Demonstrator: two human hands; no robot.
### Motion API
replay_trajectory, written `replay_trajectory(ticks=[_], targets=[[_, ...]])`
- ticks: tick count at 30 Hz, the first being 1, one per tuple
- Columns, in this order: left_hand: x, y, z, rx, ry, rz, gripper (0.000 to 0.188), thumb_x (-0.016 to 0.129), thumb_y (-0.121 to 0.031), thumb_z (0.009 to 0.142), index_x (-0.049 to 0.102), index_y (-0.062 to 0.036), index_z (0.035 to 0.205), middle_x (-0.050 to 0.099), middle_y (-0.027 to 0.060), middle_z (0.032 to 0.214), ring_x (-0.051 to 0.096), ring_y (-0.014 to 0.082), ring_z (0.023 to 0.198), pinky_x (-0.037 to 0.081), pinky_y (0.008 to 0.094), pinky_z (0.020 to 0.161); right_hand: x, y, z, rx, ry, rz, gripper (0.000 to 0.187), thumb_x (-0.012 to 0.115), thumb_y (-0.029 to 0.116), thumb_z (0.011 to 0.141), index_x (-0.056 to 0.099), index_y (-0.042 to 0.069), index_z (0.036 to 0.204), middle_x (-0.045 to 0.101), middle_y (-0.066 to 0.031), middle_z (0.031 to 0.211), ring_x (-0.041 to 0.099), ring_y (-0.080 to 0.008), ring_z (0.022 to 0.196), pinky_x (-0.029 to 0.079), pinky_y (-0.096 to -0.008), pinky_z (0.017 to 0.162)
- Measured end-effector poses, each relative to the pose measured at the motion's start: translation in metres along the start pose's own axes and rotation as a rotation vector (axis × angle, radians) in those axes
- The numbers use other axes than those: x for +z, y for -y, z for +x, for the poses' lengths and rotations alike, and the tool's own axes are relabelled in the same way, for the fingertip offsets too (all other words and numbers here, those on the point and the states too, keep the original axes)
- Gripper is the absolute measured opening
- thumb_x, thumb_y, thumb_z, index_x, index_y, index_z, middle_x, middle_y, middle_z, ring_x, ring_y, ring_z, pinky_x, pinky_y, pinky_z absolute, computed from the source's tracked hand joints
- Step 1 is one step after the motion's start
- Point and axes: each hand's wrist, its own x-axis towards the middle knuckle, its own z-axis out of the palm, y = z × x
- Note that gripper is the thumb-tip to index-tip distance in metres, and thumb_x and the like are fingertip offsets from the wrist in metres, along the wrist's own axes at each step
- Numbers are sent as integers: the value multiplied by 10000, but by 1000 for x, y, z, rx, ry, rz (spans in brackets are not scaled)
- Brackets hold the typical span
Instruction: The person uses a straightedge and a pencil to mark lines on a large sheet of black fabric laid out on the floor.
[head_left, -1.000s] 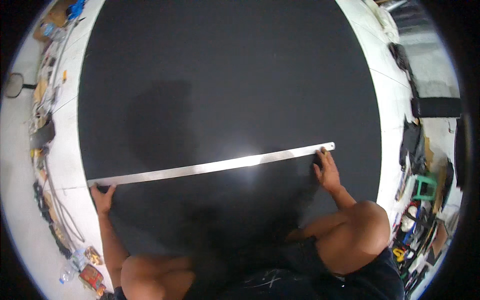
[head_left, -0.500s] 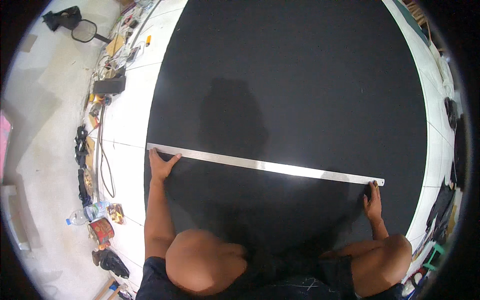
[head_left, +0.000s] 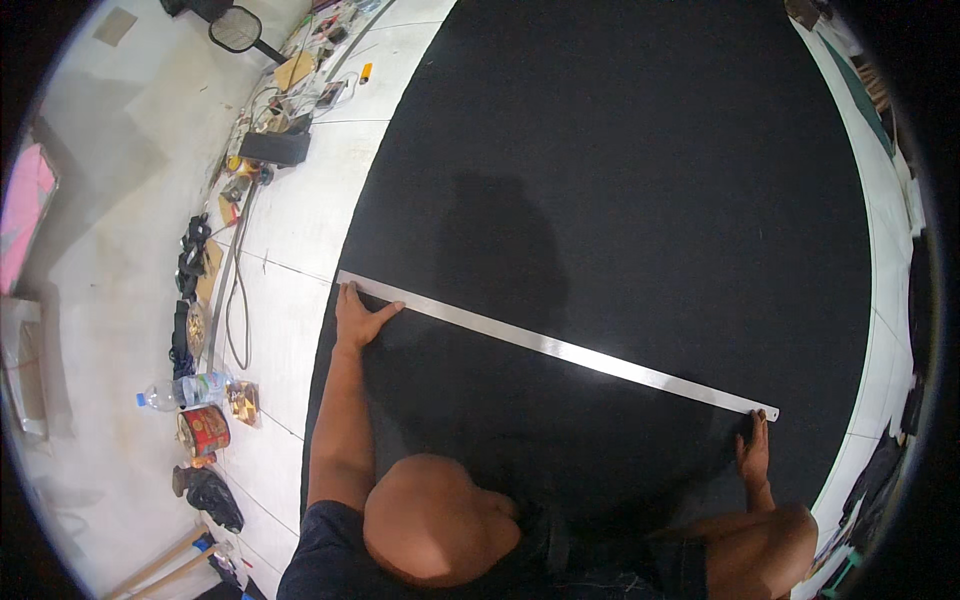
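Note:
A long steel ruler [head_left: 550, 346] lies across a wide sheet of black cloth [head_left: 640, 180], sloping down from left to right. Its left end meets the cloth's left edge. There my left hand [head_left: 362, 318] rests with thumb spread from the fingers, the tips against the ruler's near edge. At the far right end, by a small hole, my right hand [head_left: 756, 448] touches the ruler with outstretched fingertips, its thumb apart. Neither hand wraps around it. My bent knees show below, and my shadow falls on the cloth beyond the ruler.
White floor tiles [head_left: 290, 215] border the cloth. Along the left wall are a plastic bottle [head_left: 185, 392], a red tin [head_left: 204, 431], a black bag [head_left: 212, 500], a dark box [head_left: 275, 148], cables and an orange lighter [head_left: 366, 73]. Dark fabric [head_left: 868, 478] lies at the right.
The view has turned, so the ruler now slopes more steeply and the wall items appear shifted. Both hands stay at the same ends of the ruler.

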Motion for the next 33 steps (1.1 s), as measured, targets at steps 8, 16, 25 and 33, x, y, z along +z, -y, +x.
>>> replay_trajectory(ticks=[8,16,25,33], targets=[[2,-5,4,-42,15,77,1257,829,-670,605,315,65,1485,266,290,1557,271,443,1443,270,493,1180,-5,7,-4,15,25,-1,642,590,17,900,339,40,1491,281,-242,1572,268,-397,1468,275,-462,1197],[4,-3,7,-43,16,95,1261,832,-667,605,306,67,1486,247,288,1564,260,437,1449,271,505,1180,-4,5,-1,5,20,-32,626,581,9,907,349,43,1488,290,-239,1569,275,-390,1466,284,-460,1195],[3,-4,0,-51,17,43,1295,835,-680,582,293,61,1496,228,274,1580,252,417,1460,279,514,1177,-2,-1,0,44,46,-29,642,602,38,906,343,43,1494,274,-220,1583,259,-379,1475,263,-452,1205],[-7,-19,6,-92,66,61,1297,838,-673,580,281,40,1509,279,234,1576,249,442,1451,292,504,1173,-9,13,-4,79,57,-22,684,601,9,883,330,65,1509,258,-201,1595,237,-358,1488,241,-454,1216]])
